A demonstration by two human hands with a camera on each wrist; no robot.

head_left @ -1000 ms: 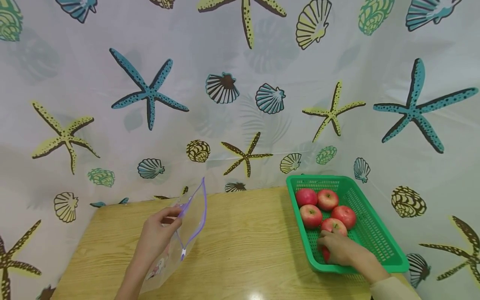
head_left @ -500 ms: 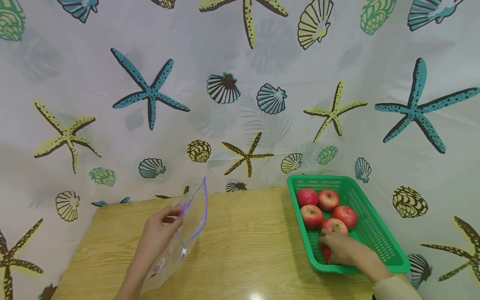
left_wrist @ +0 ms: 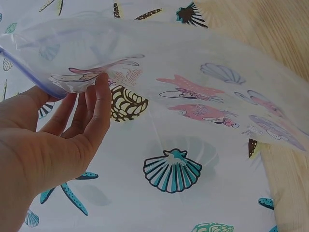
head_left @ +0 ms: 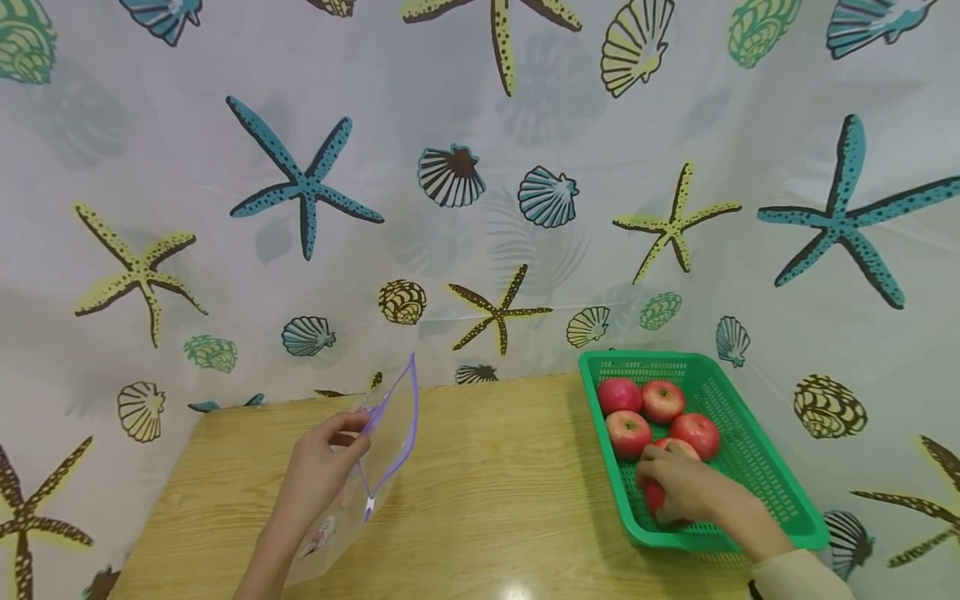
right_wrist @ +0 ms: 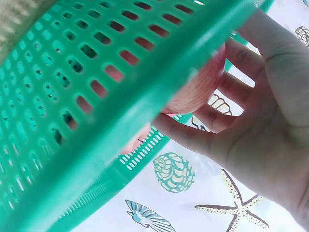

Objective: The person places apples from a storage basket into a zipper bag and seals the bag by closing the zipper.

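My left hand [head_left: 324, 467] pinches the purple-zipped edge of a clear plastic bag [head_left: 390, 433], whose mouth stands partly apart above the table's left half. Pink printed figures show on the bag [left_wrist: 203, 96] in the left wrist view, the fingers lying under its rim. Inside the green basket [head_left: 626, 508] my right hand [head_left: 693, 487] has its fingers curled round a red apple [head_left: 654, 497] near the front left corner. The right wrist view shows the fingertips against that apple [right_wrist: 200, 89], partly hidden by the basket's rim. Several other apples [head_left: 628, 433] lie behind the hand.
A wooden table [head_left: 487, 483] lies between the bag and the basket. Behind it hangs a white cloth [head_left: 480, 100] printed with starfish and shells. The basket's raised walls surround the right hand.
The right hand has shifted slightly within the basket, covering more of the apple behind it. The left hand keeps its hold on the bag; the whole view has drifted slightly.
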